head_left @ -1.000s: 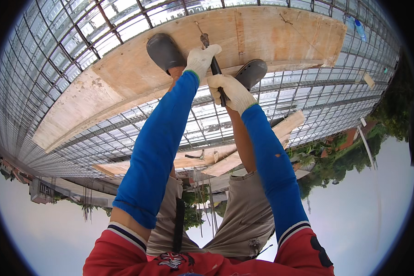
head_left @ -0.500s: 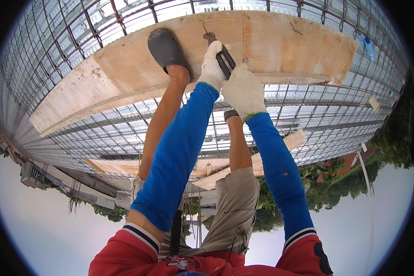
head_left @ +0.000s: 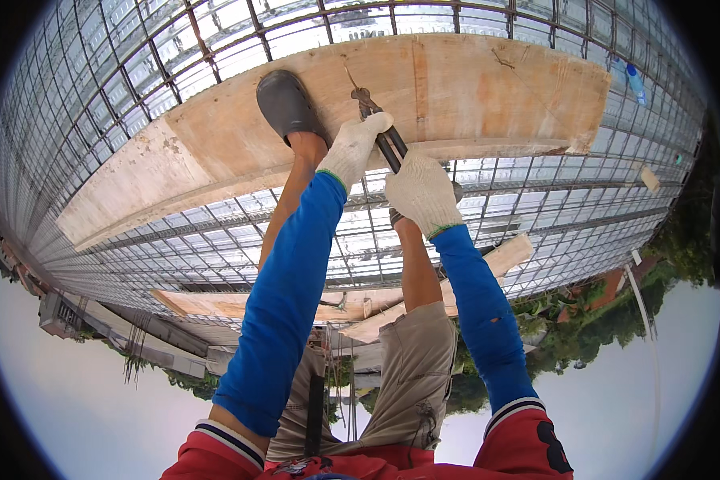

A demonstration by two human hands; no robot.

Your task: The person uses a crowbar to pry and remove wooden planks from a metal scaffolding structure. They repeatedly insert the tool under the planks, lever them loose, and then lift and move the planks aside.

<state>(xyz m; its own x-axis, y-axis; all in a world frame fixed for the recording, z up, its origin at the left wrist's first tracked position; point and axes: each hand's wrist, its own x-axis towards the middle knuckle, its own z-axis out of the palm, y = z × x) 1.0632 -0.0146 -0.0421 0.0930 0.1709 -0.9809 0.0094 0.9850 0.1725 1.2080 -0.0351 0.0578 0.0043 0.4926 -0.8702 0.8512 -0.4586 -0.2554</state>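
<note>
A pair of pincers (head_left: 390,149) with dark handles and a rusty head points away from me over the plywood board. At its jaws a thin bent wire (head_left: 349,76) sticks out; whether the jaws grip it I cannot tell. My left hand (head_left: 358,142), in a white knit glove, is closed on the tool just behind the head, thumb along it. Wrapped round the handle ends is my right hand (head_left: 424,192), gloved the same way. The handles lie close together between the two hands.
My left foot, in a dark clog (head_left: 288,104), stands on the plywood board (head_left: 488,100). Around it spreads a rebar grid (head_left: 240,36) over shiny metal sheeting. Another nail or wire (head_left: 502,58) lies on the board. A blue plastic bottle (head_left: 636,83) rests at the far right.
Both hands and the pincers have come back toward my body. My left hand is farther left, showing more of the head and handles. The view has shifted slightly too.
</note>
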